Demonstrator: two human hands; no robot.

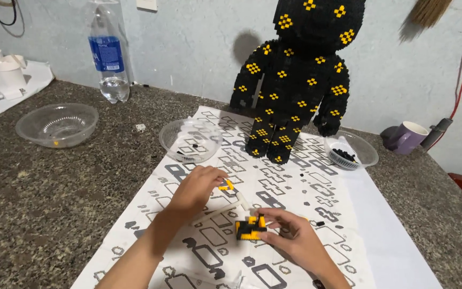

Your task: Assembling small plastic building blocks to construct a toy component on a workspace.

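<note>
My right hand [294,238] pinches a small black-and-yellow brick assembly [250,228] just above the printed instruction sheet [290,176]. My left hand [196,188] reaches over the sheet with its fingertips on a small yellow brick piece [226,185]. A white stick-like tool [225,207] lies on the sheet between the two hands. Behind them stands a tall black bear figure [295,80] built of small bricks with yellow diamond patterns.
A clear bowl [190,140] sits on the sheet's far left corner, another clear bowl [351,150] holds black bricks at right. A larger clear bowl [58,124], a water bottle [108,53], white cups [7,67] and a purple mug [406,137] stand on the speckled counter [54,198].
</note>
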